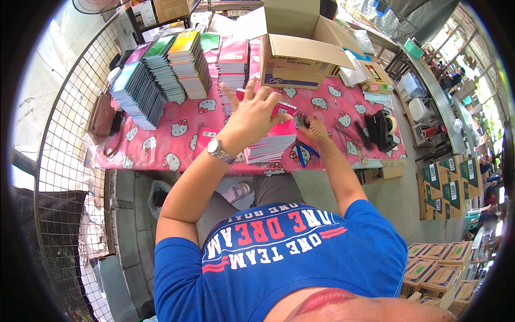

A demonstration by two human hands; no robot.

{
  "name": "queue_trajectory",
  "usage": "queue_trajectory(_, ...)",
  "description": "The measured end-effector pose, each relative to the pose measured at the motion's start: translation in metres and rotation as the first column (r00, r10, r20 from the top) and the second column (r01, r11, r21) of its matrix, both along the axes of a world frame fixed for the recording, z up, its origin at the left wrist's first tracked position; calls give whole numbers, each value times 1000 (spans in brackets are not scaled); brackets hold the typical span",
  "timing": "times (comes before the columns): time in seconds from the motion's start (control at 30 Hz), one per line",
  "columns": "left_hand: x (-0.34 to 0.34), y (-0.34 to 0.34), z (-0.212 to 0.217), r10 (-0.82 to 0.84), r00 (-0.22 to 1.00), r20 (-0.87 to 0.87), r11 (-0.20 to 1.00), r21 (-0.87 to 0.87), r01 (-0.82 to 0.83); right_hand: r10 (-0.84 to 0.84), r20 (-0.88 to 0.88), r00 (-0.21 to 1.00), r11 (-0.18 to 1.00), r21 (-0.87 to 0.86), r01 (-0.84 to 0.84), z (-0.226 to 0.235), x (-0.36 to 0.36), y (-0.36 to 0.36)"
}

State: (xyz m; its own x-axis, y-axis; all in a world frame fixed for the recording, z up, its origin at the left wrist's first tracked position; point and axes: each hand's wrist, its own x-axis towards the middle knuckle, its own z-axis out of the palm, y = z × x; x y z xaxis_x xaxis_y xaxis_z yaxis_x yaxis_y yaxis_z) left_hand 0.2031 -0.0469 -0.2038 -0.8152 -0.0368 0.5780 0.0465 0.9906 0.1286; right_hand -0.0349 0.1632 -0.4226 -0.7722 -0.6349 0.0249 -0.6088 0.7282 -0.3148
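My left hand (pixel 251 115), with a wristwatch on the wrist, lies with its fingers spread on a pink notebook (pixel 283 110). That notebook sits above a fanned stack of pink notebooks (pixel 271 145) at the near edge of the table (pixel 177 134), which has a pink cartoon-cat cloth. Just to the right, my right hand (pixel 312 127) is closed on a small black object (pixel 305 122) that I cannot make out. A blue tool (pixel 303 153) lies on the cloth below it.
Tall stacks of coloured notebooks (pixel 161 75) and a pink stack (pixel 233 64) stand at the back left. An open cardboard box (pixel 300 59) is behind my hands, a black tape dispenser (pixel 382 130) to the right. Wire mesh fence (pixel 64 139) left; cartons (pixel 450 188) right.
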Motion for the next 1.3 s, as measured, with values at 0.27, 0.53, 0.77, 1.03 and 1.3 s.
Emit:
queue_trajectory(0.27,-12,-1,8,-145,983,111,967,224,118,822,361,440,426,-903,-55,244,40,6)
queue_trajectory(0.53,-7,-2,11,-181,979,90,963,220,157,618,183,764,717,-530,-453,265,71,11)
queue_trajectory(0.77,-6,-9,7,-231,973,23,940,263,217,671,182,719,629,-653,-422,272,70,17)
queue_trajectory(1.03,-7,-19,-1,-254,967,-32,914,319,250,526,246,814,812,-429,-395,262,64,-5)
queue_trajectory(1.3,-9,-31,2,-222,974,50,896,404,183,671,315,671,505,-857,-103,258,58,-15)
